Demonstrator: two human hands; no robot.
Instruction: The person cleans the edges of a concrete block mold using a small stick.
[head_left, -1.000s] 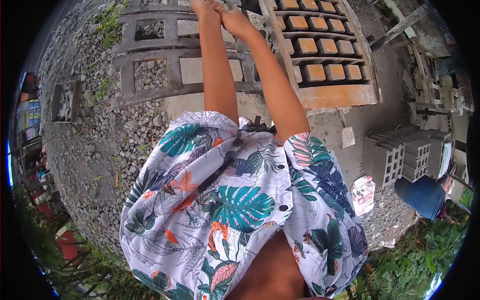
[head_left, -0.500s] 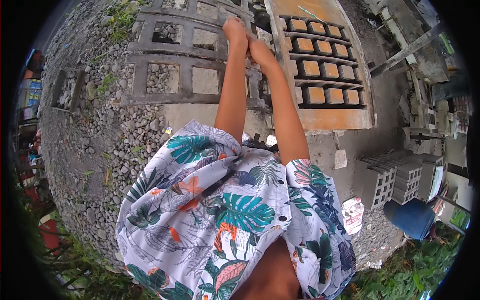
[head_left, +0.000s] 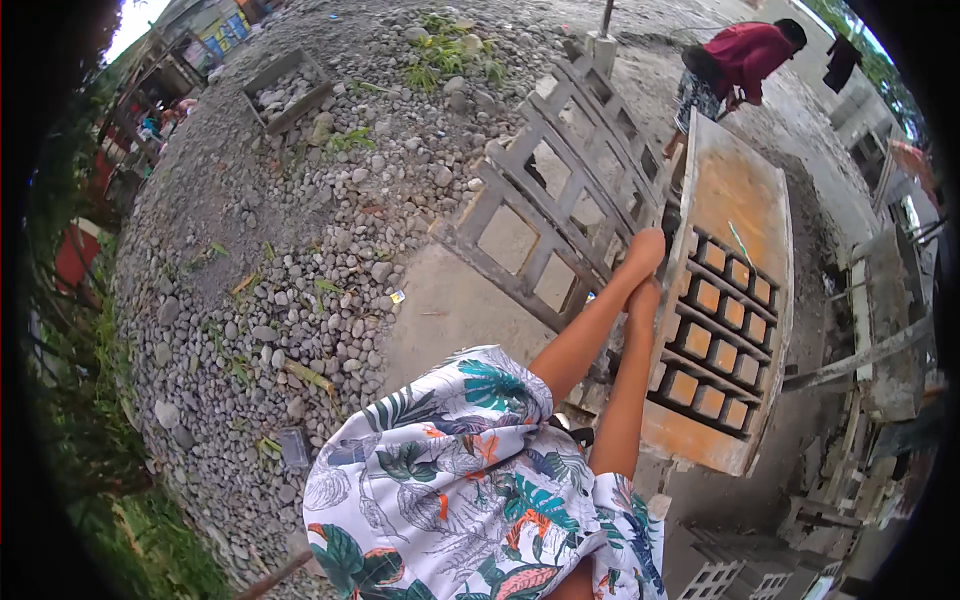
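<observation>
My left hand (head_left: pixel 645 252) and my right hand (head_left: pixel 642 295) are close together, the left a little farther out, both arms stretched forward. Both look closed, but the fingers are mostly hidden and what they grip does not show. Just to their right lies a long rust-stained metal mould (head_left: pixel 737 187) with rows of square, orange-topped blocks (head_left: pixel 707 297) between dark slots. On their left is a grey grid-like frame (head_left: pixel 508 190) with large square openings, its right part partly behind my left arm. A thin pale strip (head_left: pixel 738 240) lies on the mould.
A person in a dark red top (head_left: pixel 745 58) bends over beyond the mould's far end. Loose stones (head_left: pixel 300 300) cover the ground at left, with a small box-like frame (head_left: pixel 288 92) among them. Hollow concrete blocks (head_left: pixel 712 578) stand at lower right. A beam (head_left: pixel 850 358) slants at right.
The view has swung, so the frame and mould now appear tilted and farther right. A person has come into view beyond the mould. My hands remain close together, now beside the mould's left edge.
</observation>
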